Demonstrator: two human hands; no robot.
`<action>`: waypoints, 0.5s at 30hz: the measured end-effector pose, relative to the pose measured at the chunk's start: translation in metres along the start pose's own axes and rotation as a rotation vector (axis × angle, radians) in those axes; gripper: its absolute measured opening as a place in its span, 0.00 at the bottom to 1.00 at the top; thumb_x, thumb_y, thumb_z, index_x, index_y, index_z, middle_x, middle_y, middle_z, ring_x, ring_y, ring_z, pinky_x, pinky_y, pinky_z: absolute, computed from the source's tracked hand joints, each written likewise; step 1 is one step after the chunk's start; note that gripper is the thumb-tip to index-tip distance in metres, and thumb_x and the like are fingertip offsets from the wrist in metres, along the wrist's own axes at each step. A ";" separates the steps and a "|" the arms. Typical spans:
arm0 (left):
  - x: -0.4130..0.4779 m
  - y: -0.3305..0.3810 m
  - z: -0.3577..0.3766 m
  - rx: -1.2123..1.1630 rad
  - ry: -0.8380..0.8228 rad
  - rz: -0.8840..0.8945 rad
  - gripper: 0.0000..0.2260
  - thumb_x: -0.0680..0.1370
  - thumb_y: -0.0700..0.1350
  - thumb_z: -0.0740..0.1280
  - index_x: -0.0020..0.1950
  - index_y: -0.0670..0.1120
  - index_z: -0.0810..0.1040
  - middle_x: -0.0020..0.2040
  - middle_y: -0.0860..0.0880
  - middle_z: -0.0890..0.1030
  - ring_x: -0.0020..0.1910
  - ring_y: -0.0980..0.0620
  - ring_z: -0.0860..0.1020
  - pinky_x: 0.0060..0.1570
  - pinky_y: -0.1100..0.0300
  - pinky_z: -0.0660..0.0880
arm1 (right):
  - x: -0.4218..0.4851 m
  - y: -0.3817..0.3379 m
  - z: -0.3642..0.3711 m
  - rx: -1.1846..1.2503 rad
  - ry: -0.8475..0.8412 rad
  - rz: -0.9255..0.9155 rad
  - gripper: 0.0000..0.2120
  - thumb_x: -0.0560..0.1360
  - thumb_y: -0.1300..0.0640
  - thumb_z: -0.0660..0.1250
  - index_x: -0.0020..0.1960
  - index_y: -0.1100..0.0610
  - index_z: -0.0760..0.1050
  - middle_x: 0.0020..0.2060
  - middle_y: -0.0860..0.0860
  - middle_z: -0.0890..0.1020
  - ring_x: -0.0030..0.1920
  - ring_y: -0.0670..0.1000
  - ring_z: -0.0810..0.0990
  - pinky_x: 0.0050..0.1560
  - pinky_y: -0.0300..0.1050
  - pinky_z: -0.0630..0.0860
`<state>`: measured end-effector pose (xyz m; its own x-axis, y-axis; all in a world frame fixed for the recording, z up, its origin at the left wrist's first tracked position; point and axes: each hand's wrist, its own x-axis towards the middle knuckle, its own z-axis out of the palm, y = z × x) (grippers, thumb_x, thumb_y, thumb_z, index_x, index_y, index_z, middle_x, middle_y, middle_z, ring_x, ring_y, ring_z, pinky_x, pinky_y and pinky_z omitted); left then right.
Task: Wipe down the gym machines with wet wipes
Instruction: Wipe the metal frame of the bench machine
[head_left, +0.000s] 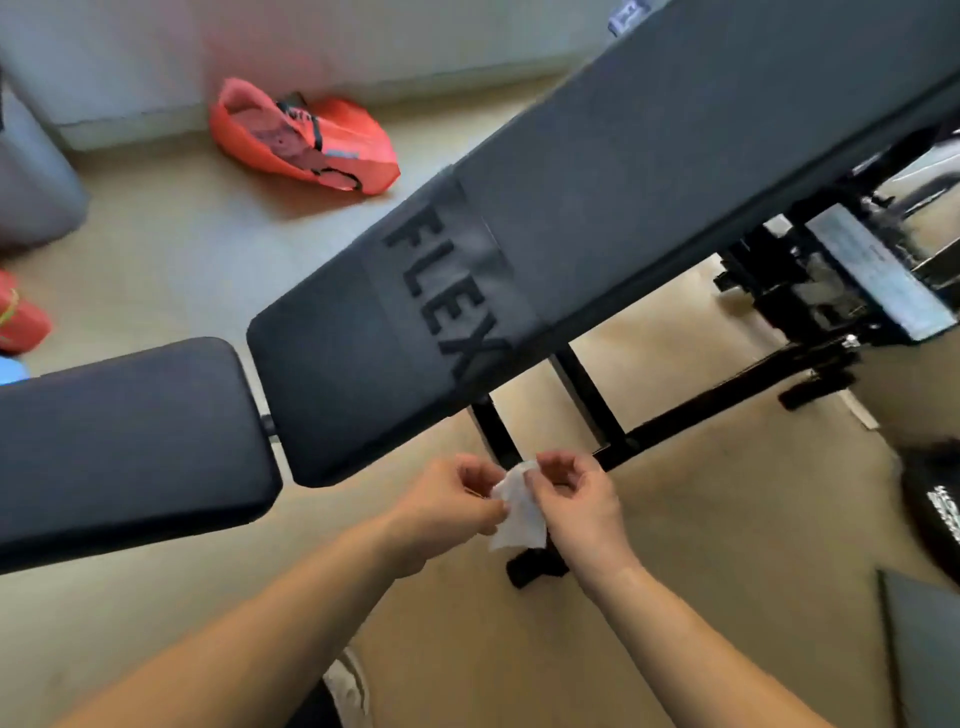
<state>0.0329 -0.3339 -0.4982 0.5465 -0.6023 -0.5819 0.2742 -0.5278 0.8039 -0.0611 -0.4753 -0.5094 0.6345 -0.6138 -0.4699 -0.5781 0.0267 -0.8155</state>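
A small white wet wipe (519, 506) hangs between the person's two hands, in front of and below the near edge of the bench, over the tan floor (701, 519); it looks crumpled or partly folded, not yet spread flat. The left hand (452, 501) pinches the wipe's left edge with curled fingers and thumb; the right hand (576, 501) pinches its upper right part, fingers bent in close; both grips are narrow, fingertip holds rather than a full fist. The hands appear to be pulling the wipe open or refolding it, though which of the two cannot be told.

Just beyond the hands lies the bench's long black back pad (597, 218), with the word FLEX across it; to the left sits the separate seat pad (124, 436), close beside it with a small gap between; the black metal frame (587, 400) shows under the pads. No wet streaks or marks can be made out on either pad, so whether any wiping is done cannot be judged; the wipe touches no surface at this moment, and the pads and frame seem left to do.

Farther off, an orange bag (306, 137) lies on the floor near the wall; more dark gym gear (857, 270) stands at the right.
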 end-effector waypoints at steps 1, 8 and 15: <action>0.026 -0.020 0.009 0.032 0.023 0.002 0.02 0.79 0.45 0.71 0.50 0.49 0.84 0.45 0.47 0.84 0.41 0.55 0.83 0.39 0.65 0.79 | 0.021 0.026 0.006 -0.028 0.014 0.009 0.07 0.78 0.55 0.74 0.53 0.48 0.78 0.50 0.48 0.84 0.53 0.48 0.83 0.54 0.46 0.82; 0.183 -0.124 0.046 0.163 0.001 0.098 0.08 0.80 0.51 0.71 0.45 0.48 0.79 0.43 0.47 0.81 0.40 0.54 0.80 0.34 0.67 0.77 | 0.156 0.157 0.024 0.161 -0.291 0.196 0.15 0.83 0.50 0.67 0.61 0.59 0.82 0.54 0.58 0.87 0.55 0.58 0.86 0.60 0.60 0.82; 0.265 -0.156 0.056 0.227 -0.038 0.098 0.11 0.77 0.50 0.76 0.49 0.44 0.80 0.46 0.46 0.84 0.44 0.50 0.83 0.38 0.61 0.80 | 0.241 0.200 0.021 0.049 -0.396 0.105 0.19 0.78 0.53 0.73 0.60 0.67 0.79 0.50 0.59 0.85 0.50 0.56 0.85 0.50 0.50 0.84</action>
<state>0.0905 -0.4448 -0.7853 0.5305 -0.6770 -0.5101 0.0343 -0.5841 0.8110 -0.0128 -0.6011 -0.7929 0.7270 -0.2550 -0.6375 -0.6314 0.1166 -0.7667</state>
